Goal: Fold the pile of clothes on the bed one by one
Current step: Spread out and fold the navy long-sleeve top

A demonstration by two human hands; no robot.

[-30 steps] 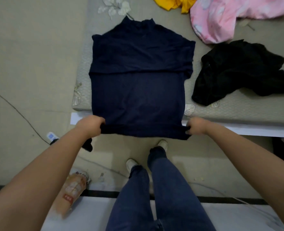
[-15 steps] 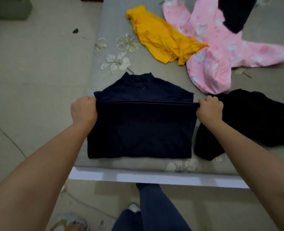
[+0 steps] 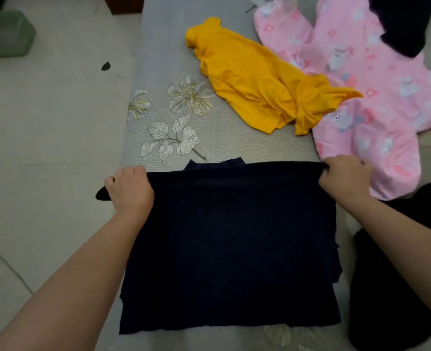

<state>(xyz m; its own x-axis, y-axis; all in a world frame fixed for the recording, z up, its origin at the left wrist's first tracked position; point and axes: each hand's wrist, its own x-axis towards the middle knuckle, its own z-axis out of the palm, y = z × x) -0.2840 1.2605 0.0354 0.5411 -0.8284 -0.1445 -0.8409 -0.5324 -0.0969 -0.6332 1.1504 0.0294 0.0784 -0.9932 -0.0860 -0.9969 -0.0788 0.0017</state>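
Left hand, right hand each pinch far hem corners of navy top. Risk: uneven release skews fold, collar protrudes.

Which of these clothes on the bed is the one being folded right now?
The navy top: both hands, left and right, grip its far edge. The yellow, pink and black garments lie loose, unheld.

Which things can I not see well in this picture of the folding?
- Fingertips of left hand and right hand, head view: curled into the navy top's hem.
- Navy top's collar, head view: mostly covered by the folded-over half.
- Black garment, head view: cut by right edge, too dark to identify.
- Pink garment, head view: cut by right edge.
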